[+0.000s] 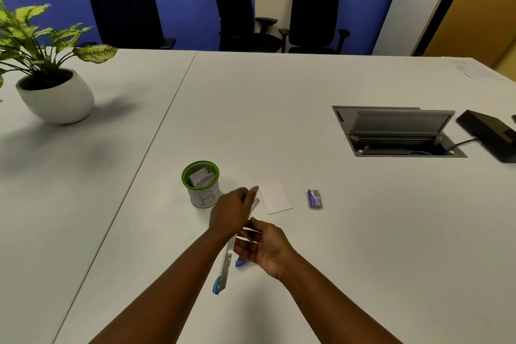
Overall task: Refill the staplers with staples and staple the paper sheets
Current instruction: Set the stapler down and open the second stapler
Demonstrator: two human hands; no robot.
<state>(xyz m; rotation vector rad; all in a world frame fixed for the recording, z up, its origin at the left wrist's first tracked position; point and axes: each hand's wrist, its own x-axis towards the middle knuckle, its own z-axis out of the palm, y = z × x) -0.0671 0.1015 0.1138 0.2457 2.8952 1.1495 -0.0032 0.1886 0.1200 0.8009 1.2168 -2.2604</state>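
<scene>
Hands working on an opened stapler above the table's near edge.
Left hand [230,213] grips the far end of the stapler [225,268], fingers curled; right hand [265,248] pinches a small pale strip beside it, too blurred to identify. Paper sheet [276,197] lies just beyond the hands, staple box [314,198] to its right, green-rimmed cup [201,184] to its left on the table [279,109].

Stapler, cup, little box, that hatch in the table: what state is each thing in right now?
Stapler: swung open, held above the table.
Left hand: grips the stapler's front end.
Right hand: pinches a small silvery strip, likely staples.
Staple box: lying flat, seemingly closed.
Paper sheet: flat, untouched.
Green-rimmed cup: upright, folded papers inside.
Table hatch: lid raised, cable coming out.
</scene>
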